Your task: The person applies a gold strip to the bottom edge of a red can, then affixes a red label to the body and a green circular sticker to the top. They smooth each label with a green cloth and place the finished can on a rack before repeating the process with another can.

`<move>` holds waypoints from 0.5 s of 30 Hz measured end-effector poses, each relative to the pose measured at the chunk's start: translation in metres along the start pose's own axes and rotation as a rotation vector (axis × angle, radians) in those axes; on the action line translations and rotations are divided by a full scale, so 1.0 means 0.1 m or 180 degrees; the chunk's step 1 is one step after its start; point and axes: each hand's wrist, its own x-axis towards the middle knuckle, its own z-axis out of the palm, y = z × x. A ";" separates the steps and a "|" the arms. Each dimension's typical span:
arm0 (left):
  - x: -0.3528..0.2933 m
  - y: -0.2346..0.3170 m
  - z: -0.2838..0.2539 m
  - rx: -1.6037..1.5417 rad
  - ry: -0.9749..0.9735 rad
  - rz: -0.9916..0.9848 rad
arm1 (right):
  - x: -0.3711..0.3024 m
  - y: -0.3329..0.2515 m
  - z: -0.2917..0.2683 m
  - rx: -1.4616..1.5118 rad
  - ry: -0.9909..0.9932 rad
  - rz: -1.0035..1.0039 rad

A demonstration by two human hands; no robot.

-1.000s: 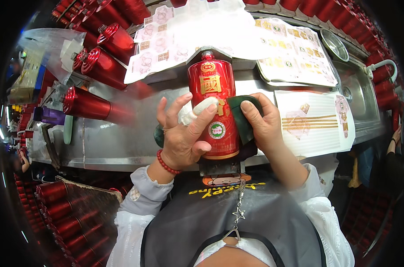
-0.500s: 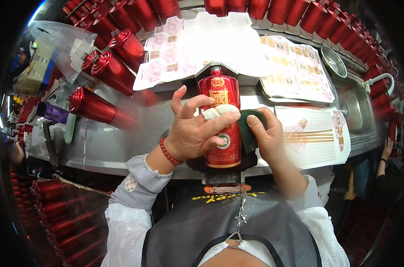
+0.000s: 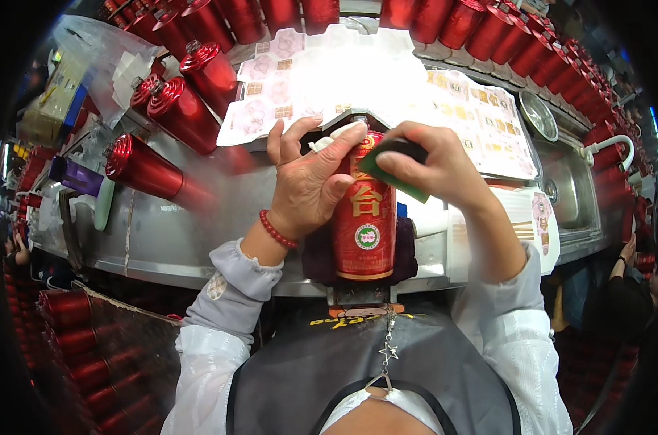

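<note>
A red bottle [image 3: 365, 246] with gold markings and a round white-and-green label lies in front of me, its neck pointing away, on a dark cloth pad [image 3: 405, 254]. My left hand [image 3: 307, 170] holds a folded white cloth [image 3: 332, 138] at the bottle's upper left side. Two of its fingers stick up, and a red bead bracelet circles the wrist. In my right hand [image 3: 438, 159] is a flat green scraper [image 3: 394, 174], held against or just over the bottle's upper right side. My hands hide part of the bottle's upper body.
Printed label sheets [image 3: 488, 123] lie beyond and right of the bottle, beside a metal bowl [image 3: 538, 116] and a sink [image 3: 579, 174] with a white tap [image 3: 615, 145]. Red bottles [image 3: 144, 170] lie at left; more line the back. A purple box [image 3: 79, 176] stands far left.
Both hands have moved away from me, up toward the bottle's neck. The right hand has turned over the bottle with the green scraper, and the lower label shows more.
</note>
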 end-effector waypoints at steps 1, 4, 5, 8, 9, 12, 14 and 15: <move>-0.03 0.03 0.00 -0.0056 0.0097 -0.0129 | 0.12 0.01 -0.03 0.0021 -0.0236 0.0131; -0.31 0.18 0.01 -0.0198 0.0319 -0.0621 | 0.34 -0.03 0.02 -0.0789 0.0521 -0.0524; -0.45 0.24 0.00 -0.0275 0.0419 -0.0825 | 0.35 -0.09 0.03 -0.1362 0.0495 -0.1138; -0.81 0.40 -0.12 -0.0548 -0.0183 -0.0993 | 0.28 -0.26 -0.03 -0.0622 -0.0839 -0.0506; -0.88 0.48 -0.15 -0.0592 -0.0264 -0.1031 | 0.35 -0.29 -0.04 -0.0403 -0.0635 0.0350; -0.88 0.66 -0.23 -0.0125 -0.0701 -0.0911 | 0.48 -0.05 -0.01 -0.2510 0.1047 -0.2115; -0.90 0.70 -0.14 0.0120 -0.0713 -0.0908 | 0.07 -0.15 0.18 -0.2235 0.0316 -0.2230; -0.90 0.70 -0.13 0.0166 -0.0716 -0.0893 | -0.17 -0.23 0.28 -0.2133 -0.0035 -0.2357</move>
